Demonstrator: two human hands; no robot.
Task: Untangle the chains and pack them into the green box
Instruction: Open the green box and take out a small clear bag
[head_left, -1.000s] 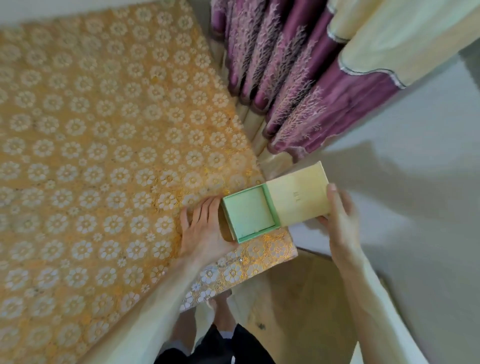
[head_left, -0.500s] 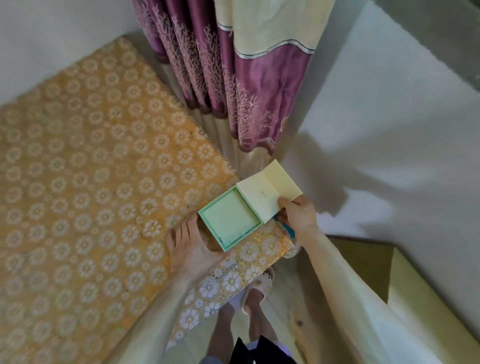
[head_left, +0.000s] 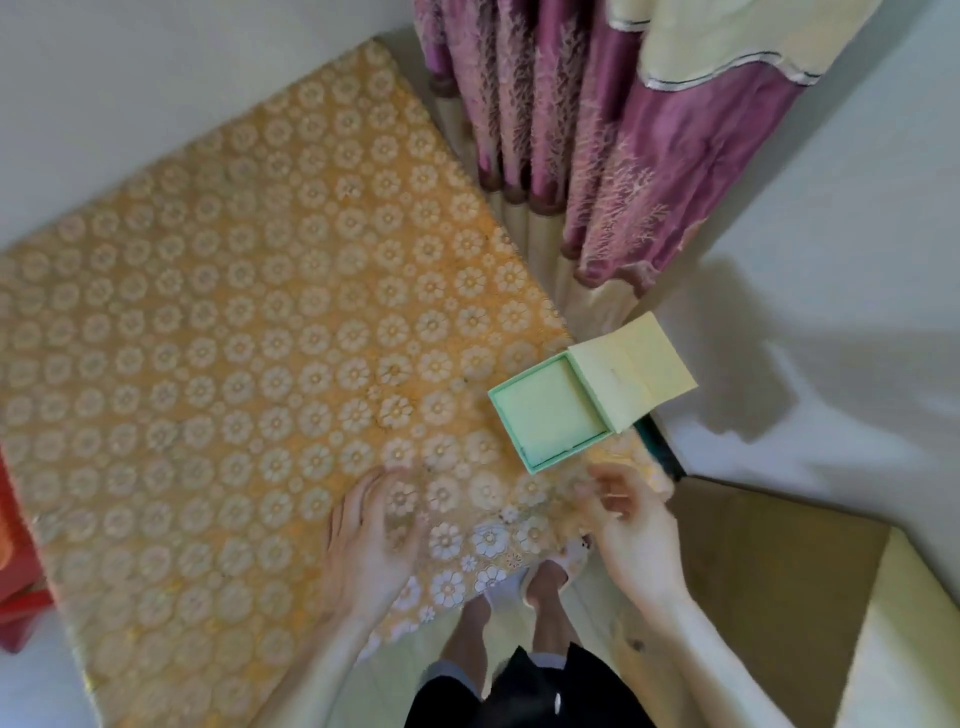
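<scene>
The green box (head_left: 550, 421) lies open on the near right corner of the table, its pale green pad facing up and bare. Its cream lid (head_left: 634, 369) is folded back over the table's right edge. My left hand (head_left: 369, 540) hovers over the cloth to the left of and below the box, fingers spread, holding nothing. My right hand (head_left: 631, 525) is just below the box, off the table corner, fingers loosely curled and blurred. I see no chains anywhere.
The table carries an orange cloth with white flowers (head_left: 234, 338). Purple and cream curtains (head_left: 623, 145) hang behind the box. A brown board (head_left: 779, 582) lies on the floor to the right. Something red (head_left: 10, 545) sits at the left edge. My feet (head_left: 524, 582) stand below the table corner.
Both hands have let go of the box. The right hand has left the lid and dropped below the box; the left has pulled back from its side. The box now rests open.
</scene>
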